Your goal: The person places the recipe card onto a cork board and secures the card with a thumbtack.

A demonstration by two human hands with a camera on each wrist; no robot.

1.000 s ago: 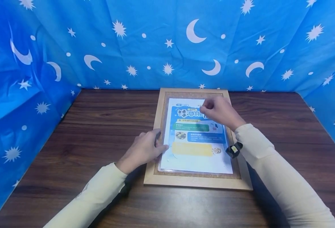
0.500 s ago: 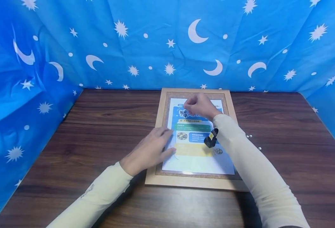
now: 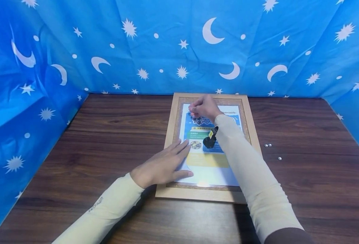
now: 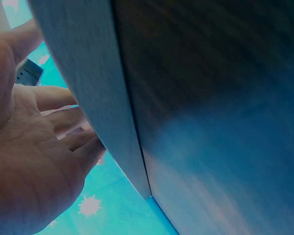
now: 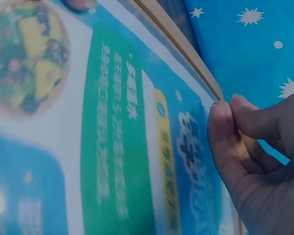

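A printed sheet [image 3: 204, 173] in a clear cover lies on a cork board [image 3: 177, 130] with a light wooden frame [image 3: 197, 194]. With thumb and forefinger, my right hand [image 3: 206, 107] pinches a thumbtack at the sheet's upper left corner. Only a tiny pale bit of the thumbtack [image 5: 216, 103] shows at the fingertips in the right wrist view. My left hand [image 3: 162, 166] rests over the sheet's left edge with its fingers straight and spread. In the left wrist view, its palm [image 4: 34, 161] appears beside the frame's wooden edge.
To the right of the board, several small silver thumbtacks [image 3: 279, 158] lie on the dark wooden table [image 3: 314, 189]. A blue curtain [image 3: 167, 51] with white stars and moons hangs behind the table and at both sides. The right forearm crosses over the board.
My right hand has moved left across the top of the sheet to its upper left corner. My left hand has shifted slightly right and flattened on the sheet's edge.
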